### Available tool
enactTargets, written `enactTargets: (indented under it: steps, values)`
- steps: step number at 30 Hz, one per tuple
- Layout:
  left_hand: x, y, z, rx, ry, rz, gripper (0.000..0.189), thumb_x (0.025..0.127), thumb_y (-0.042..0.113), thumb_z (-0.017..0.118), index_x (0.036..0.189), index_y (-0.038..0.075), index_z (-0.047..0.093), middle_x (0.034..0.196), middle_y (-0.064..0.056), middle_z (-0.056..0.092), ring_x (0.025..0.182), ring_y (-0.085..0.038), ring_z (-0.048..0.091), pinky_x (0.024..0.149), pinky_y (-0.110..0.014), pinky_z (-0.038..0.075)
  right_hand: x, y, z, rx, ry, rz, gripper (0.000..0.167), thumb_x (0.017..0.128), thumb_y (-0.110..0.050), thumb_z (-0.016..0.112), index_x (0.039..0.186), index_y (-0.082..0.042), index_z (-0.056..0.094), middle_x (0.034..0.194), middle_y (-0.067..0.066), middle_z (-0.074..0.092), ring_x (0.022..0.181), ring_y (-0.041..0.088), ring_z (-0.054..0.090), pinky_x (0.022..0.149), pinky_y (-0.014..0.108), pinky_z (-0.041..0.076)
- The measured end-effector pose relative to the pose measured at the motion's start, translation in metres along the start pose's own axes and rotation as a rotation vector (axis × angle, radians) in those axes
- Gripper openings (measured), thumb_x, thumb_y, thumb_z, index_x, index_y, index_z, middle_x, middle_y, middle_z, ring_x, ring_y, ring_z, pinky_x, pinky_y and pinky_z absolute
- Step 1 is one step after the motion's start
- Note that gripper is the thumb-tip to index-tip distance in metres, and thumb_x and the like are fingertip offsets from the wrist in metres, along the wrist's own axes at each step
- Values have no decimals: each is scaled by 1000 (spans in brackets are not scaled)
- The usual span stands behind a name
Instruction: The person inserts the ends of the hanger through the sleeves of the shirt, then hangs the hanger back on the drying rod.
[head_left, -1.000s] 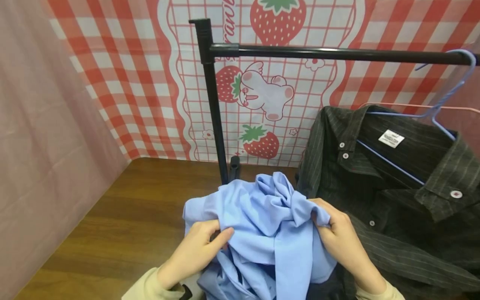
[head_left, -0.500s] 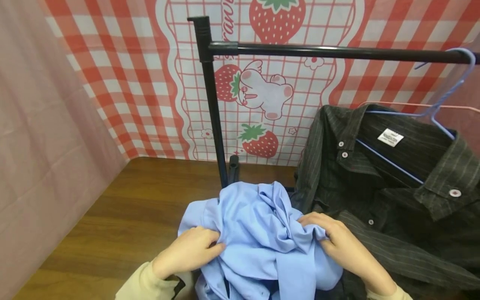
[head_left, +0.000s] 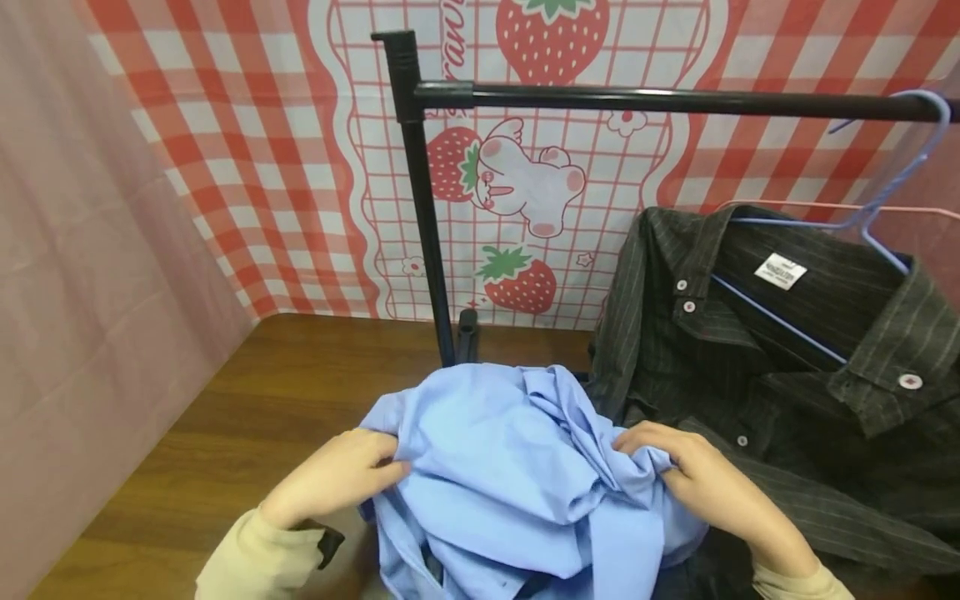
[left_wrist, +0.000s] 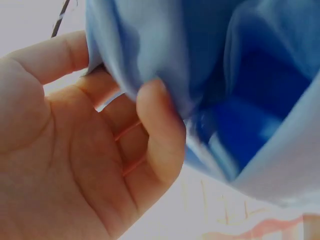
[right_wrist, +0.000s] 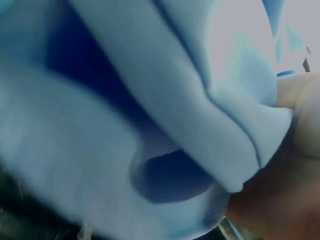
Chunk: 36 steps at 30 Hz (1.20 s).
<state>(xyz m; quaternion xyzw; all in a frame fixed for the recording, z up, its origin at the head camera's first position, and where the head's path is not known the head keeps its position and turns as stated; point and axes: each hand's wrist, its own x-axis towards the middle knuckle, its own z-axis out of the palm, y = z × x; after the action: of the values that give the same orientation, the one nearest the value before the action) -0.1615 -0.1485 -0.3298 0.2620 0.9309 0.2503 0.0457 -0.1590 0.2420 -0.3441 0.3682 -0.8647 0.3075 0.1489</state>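
Observation:
A bunched light blue cloth garment (head_left: 495, 450) hangs between both hands in the head view; its folds hide what kind of garment it is. At its left edge, the left hand (head_left: 337, 475) pinches the fabric between thumb and fingers. In the left wrist view the curled fingers (left_wrist: 160, 130) of that hand grip a fold, and the palm faces the camera. The right hand (head_left: 690, 475) holds a gathered part at the other side. Close up in the right wrist view, the blue fabric (right_wrist: 200, 125) covers most of that hand.
Behind the garment stands a black clothes rack (head_left: 427, 225) on a brown wooden table (head_left: 225, 433). A dark striped shirt (head_left: 675, 350) hangs at the right on a blue hanger (head_left: 892, 183). A pink curtain (head_left: 97, 292) and a strawberry-patterned cloth (head_left: 517, 167) enclose the back.
The left hand has moved left, and the garment is spread wider between the hands. The right hand has shifted slightly down and right, still holding its gathered part.

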Motion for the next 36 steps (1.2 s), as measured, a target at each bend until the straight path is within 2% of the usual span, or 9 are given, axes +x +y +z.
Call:
enactTargets:
  steps: [5, 8, 11, 14, 18, 21, 26, 31, 36]
  values:
    - [2, -14, -6, -50, 4, -19, 29, 87, 26, 56, 61, 17, 47, 53, 12, 36, 48, 0, 36, 47, -19, 34, -1, 9, -4, -79, 13, 90, 62, 55, 23, 45, 85, -28, 63, 90, -14, 63, 89, 2, 58, 79, 8, 39]
    - [6, -19, -4, -94, 19, -10, 25, 87, 26, 57, 65, 17, 49, 56, 11, 37, 51, -1, 38, 49, -19, 35, -1, 15, -2, -91, 11, 92, 60, 55, 23, 46, 81, -29, 62, 88, -14, 63, 86, 2, 58, 77, 9, 39]
    - [11, -21, -2, -132, 86, -19, 21, 85, 29, 61, 72, 16, 50, 62, 9, 43, 58, -4, 43, 54, -20, 38, -3, 19, 1, -83, -9, 66, 60, 54, 23, 46, 80, -29, 61, 88, -13, 63, 85, 3, 59, 78, 8, 38]
    - [15, -22, 2, -150, 204, -50, 24, 83, 32, 64, 89, 13, 52, 81, 2, 51, 74, -11, 50, 65, -25, 43, -4, 20, 3, -101, -46, 1, 61, 52, 22, 49, 83, -29, 62, 90, -13, 63, 88, 6, 59, 82, 8, 37]
    - [20, -22, 9, -174, 297, -95, 62, 81, 39, 66, 126, 6, 38, 119, -13, 43, 111, -26, 42, 91, -42, 39, -6, 16, 2, -135, -95, -102, 61, 52, 16, 58, 93, -28, 62, 96, -13, 62, 91, 9, 59, 87, 9, 35]
    - [24, -21, 13, -202, 263, -142, 80, 80, 45, 65, 137, 6, 25, 134, -20, 32, 125, -33, 32, 98, -51, 32, -8, 7, 1, -114, -154, -135, 59, 55, 9, 67, 101, -28, 60, 101, -13, 60, 94, 8, 57, 86, 14, 37]
    - [30, -20, 19, -262, 170, -219, 87, 77, 51, 65, 139, 8, 21, 135, -19, 37, 120, -32, 42, 97, -49, 35, -8, -10, 5, -123, -239, -149, 46, 64, -18, 77, 104, -32, 59, 105, -16, 57, 96, 7, 55, 80, 26, 43]
    - [32, -20, 24, -232, 173, -262, 81, 73, 52, 68, 133, 10, 33, 125, -13, 51, 110, -27, 52, 91, -44, 40, -7, -21, 10, -189, -258, -119, 35, 69, -48, 73, 98, -33, 62, 105, -18, 56, 95, 8, 55, 77, 30, 43]
    - [32, -16, 24, -210, 182, -209, 62, 75, 41, 70, 123, 8, 48, 111, -11, 62, 100, -25, 58, 85, -42, 44, -8, -25, 10, -234, -238, -100, 34, 70, -56, 68, 96, -34, 64, 102, -20, 56, 93, 8, 55, 76, 32, 43]
